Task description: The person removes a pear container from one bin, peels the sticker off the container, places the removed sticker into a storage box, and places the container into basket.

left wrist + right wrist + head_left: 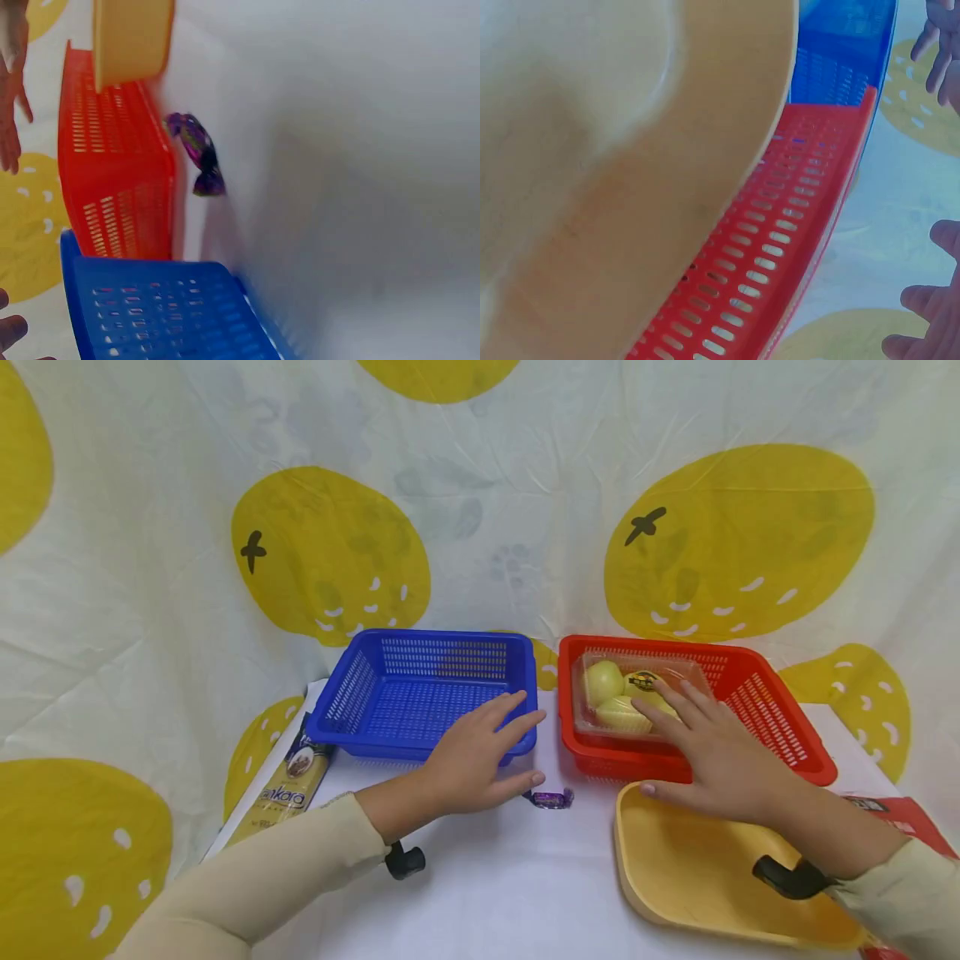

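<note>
My left hand hovers over the near right corner of the blue basket, fingers spread and holding nothing. Just below its thumb, a candy in a purple wrapper lies on the white table; the left wrist view shows the whole candy. With fingers apart and nothing held, my right hand is above the near side of the red basket and the yellow tub. Inside the red basket sits a clear plastic box of pale yellow-green fruit, partly hidden by the right fingers.
A yellow packet with a dark top lies left of the blue basket. Beside the yellow tub on the right is a red package, partly covered by my arm. A white cloth with yellow fruit prints hangs behind the table.
</note>
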`<action>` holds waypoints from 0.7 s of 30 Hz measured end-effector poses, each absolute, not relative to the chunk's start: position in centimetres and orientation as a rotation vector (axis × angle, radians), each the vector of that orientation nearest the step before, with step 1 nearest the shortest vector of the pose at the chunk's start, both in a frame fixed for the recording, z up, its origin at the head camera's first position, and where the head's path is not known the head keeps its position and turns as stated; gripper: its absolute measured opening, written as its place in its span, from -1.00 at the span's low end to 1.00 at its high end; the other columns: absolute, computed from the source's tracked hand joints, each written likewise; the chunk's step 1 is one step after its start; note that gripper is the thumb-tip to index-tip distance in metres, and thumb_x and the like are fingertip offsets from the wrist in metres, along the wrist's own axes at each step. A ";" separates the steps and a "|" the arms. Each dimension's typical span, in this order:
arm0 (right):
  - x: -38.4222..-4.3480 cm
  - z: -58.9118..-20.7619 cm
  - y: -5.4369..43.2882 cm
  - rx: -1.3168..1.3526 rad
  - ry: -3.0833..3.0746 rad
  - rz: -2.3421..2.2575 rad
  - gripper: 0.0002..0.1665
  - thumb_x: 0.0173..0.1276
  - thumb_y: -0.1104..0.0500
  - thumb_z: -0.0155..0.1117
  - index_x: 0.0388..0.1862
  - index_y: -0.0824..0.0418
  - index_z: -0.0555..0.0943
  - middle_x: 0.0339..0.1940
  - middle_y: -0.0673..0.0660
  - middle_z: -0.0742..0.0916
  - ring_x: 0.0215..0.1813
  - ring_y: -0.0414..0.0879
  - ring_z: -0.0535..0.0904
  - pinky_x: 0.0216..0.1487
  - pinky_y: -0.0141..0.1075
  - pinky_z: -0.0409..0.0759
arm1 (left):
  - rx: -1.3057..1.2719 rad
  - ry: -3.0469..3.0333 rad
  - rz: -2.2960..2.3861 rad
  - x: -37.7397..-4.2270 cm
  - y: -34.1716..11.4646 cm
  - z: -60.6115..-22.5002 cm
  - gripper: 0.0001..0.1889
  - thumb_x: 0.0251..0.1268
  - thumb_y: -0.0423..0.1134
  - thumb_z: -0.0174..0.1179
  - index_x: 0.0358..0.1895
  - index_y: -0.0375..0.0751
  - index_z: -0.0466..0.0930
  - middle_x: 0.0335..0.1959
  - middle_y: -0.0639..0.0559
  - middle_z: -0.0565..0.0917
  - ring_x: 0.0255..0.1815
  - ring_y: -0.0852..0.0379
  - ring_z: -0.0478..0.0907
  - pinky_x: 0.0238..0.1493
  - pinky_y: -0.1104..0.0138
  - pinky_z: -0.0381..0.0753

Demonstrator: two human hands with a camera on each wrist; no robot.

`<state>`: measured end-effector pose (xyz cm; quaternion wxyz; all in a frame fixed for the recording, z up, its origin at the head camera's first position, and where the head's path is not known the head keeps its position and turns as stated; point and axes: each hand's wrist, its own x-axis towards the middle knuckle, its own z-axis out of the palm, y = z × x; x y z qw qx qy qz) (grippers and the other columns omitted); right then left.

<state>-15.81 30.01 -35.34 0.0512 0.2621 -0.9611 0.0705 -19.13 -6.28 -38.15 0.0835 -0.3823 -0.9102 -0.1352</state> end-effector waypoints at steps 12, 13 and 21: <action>-17.6 -35.1 31.3 0.812 -2.909 0.237 0.32 0.24 -0.44 0.49 0.80 -0.05 0.07 0.79 0.26 0.07 0.76 0.33 -0.14 0.42 0.59 0.20 | -1.009 -2.773 -0.583 -19.7 -3.8 -38.7 -0.18 0.46 0.38 0.15 0.70 0.20 0.25 0.74 0.04 0.16 0.72 -0.03 0.12 0.44 -0.16 0.48; -17.8 -35.1 31.4 0.812 -2.911 0.239 0.32 0.25 -0.44 0.49 0.80 -0.06 0.07 0.79 0.26 0.07 0.76 0.34 -0.13 0.42 0.58 0.20 | -0.996 -2.777 -0.599 -19.8 -3.6 -38.7 -0.18 0.46 0.38 0.16 0.70 0.20 0.25 0.74 0.05 0.16 0.72 -0.03 0.12 0.43 -0.16 0.49; -19.0 -34.9 32.7 0.771 -2.919 0.337 0.26 0.25 -0.33 0.57 0.77 0.02 0.16 0.75 0.29 0.17 0.70 0.37 0.02 0.39 0.56 0.28 | -0.917 -2.777 -0.756 -20.5 -1.8 -38.5 -0.21 0.49 0.28 0.19 0.70 0.20 0.24 0.74 0.05 0.17 0.70 -0.02 0.16 0.37 -0.16 0.55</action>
